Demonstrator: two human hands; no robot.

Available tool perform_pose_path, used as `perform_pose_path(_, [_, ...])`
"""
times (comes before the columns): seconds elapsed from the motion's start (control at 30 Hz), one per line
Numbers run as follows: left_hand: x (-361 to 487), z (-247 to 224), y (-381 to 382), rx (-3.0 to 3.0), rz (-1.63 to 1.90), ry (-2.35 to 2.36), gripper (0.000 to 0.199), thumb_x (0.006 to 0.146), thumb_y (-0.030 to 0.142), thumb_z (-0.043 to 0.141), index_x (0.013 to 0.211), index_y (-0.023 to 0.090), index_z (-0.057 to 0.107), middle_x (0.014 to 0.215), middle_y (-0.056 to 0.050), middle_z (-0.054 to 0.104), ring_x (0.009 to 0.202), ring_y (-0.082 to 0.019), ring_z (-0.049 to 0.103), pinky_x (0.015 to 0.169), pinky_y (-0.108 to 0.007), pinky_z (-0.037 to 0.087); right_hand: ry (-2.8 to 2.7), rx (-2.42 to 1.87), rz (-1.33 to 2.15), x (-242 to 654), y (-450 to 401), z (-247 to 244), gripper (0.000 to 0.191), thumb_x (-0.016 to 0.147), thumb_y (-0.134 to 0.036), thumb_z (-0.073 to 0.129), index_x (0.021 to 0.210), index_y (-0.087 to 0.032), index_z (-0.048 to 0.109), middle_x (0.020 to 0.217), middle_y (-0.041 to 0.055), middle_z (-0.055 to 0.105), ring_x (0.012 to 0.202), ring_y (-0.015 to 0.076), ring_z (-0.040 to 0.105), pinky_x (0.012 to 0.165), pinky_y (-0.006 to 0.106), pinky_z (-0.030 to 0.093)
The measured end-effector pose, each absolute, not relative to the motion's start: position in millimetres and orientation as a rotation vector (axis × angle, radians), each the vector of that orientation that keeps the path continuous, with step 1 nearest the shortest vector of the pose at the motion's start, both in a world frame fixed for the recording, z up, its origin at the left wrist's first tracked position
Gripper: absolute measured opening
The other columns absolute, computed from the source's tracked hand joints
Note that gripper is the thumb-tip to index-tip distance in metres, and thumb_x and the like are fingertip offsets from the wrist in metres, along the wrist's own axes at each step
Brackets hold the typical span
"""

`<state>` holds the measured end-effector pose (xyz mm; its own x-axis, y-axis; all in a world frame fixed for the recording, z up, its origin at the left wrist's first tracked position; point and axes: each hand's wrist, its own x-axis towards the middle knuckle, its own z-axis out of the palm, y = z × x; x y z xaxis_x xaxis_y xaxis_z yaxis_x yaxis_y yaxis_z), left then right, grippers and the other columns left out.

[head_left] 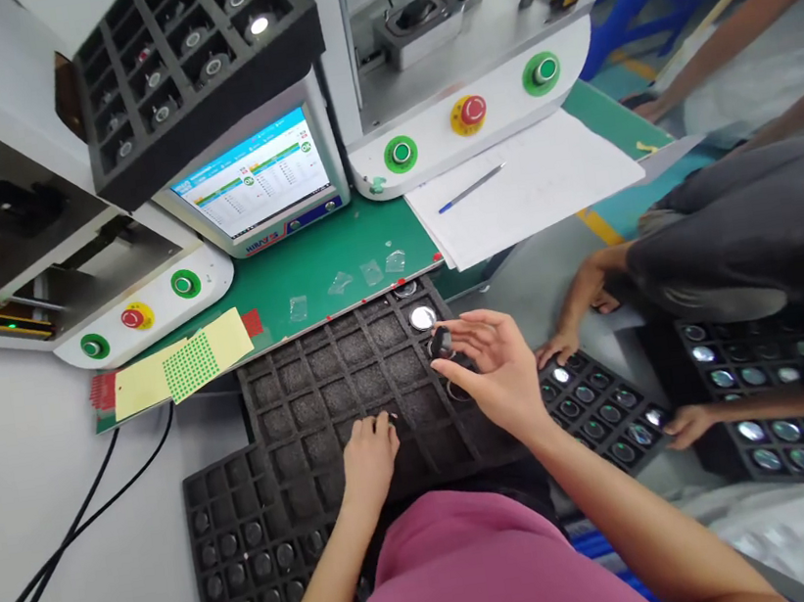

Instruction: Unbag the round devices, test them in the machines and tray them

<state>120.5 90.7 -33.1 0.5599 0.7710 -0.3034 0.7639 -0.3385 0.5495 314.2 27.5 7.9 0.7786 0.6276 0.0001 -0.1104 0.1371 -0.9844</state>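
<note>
A black foam tray with square compartments lies in front of me, with several round silvery parts down its right side. Between the thumb and fingers of my right hand is a small dark round part, held above the tray's right columns. My left hand is low over the tray's middle, its fingers bent together around a small dark piece that is mostly hidden. Just beyond my right hand, a shiny round part sits in a compartment.
Beyond the tray are a green table edge, a monitor, machines with buttons, papers and a pen. At right, another person's hands hold a filled tray. A second foam tray is at lower left.
</note>
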Motion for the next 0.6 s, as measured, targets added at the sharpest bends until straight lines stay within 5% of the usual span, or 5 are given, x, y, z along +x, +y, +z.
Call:
perform_pose_path(0.13, [114.2, -22.1, 116.1, 1.73, 0.17, 1.221, 0.035, 0.091, 0.043, 0.051, 0.09, 0.013, 0.068, 0.058, -0.003, 0.062, 0.051, -0.016, 0.06, 0.054, -0.029, 0.051, -0.622, -1.33, 0.728, 311.0, 23.3, 6.3, 0.061, 0.068, -0.025, 0.082, 0.115, -0.026, 0.042, 0.104, 0.0058, 0.071, 0.088, 0.0167, 0.07, 0.085, 0.036, 0.059])
perform_pose_path(0.27, [116.3, 4.8, 114.2, 1.405, 0.38, 1.182, 0.051, 0.083, 0.062, 0.054, 0.081, 0.012, 0.064, 0.059, -0.002, 0.06, 0.046, -0.013, 0.055, 0.047, -0.026, 0.048, -0.821, -1.306, 0.907, 295.1, 12.6, 12.5, 0.063, 0.066, -0.017, 0.08, 0.119, -0.024, 0.046, 0.105, 0.0072, 0.073, 0.087, 0.0171, 0.071, 0.08, 0.035, 0.061])
perform_pose_path(0.47, [120.6, 59.7, 87.4, 1.224, 0.644, 1.088, 0.044, 0.058, 0.048, 0.086, 0.082, 0.016, 0.068, 0.068, -0.001, 0.064, 0.049, -0.01, 0.054, 0.044, -0.019, 0.046, -1.197, -1.168, 0.83, 277.4, -7.2, 42.6, 0.082, 0.076, -0.01, 0.073, 0.144, -0.028, 0.03, 0.134, 0.0133, 0.062, 0.112, 0.0199, 0.068, 0.095, 0.037, 0.057])
perform_pose_path(0.6, [116.4, 80.4, 79.0, 1.172, 0.742, 0.94, 0.038, 0.057, 0.034, 0.091, 0.085, 0.017, 0.071, 0.069, -0.001, 0.067, 0.05, -0.009, 0.055, 0.048, -0.018, 0.048, -1.318, -1.108, 0.792, 279.4, -11.4, 62.9, 0.089, 0.08, -0.012, 0.071, 0.151, -0.031, 0.021, 0.137, 0.0131, 0.062, 0.124, 0.022, 0.062, 0.101, 0.041, 0.054])
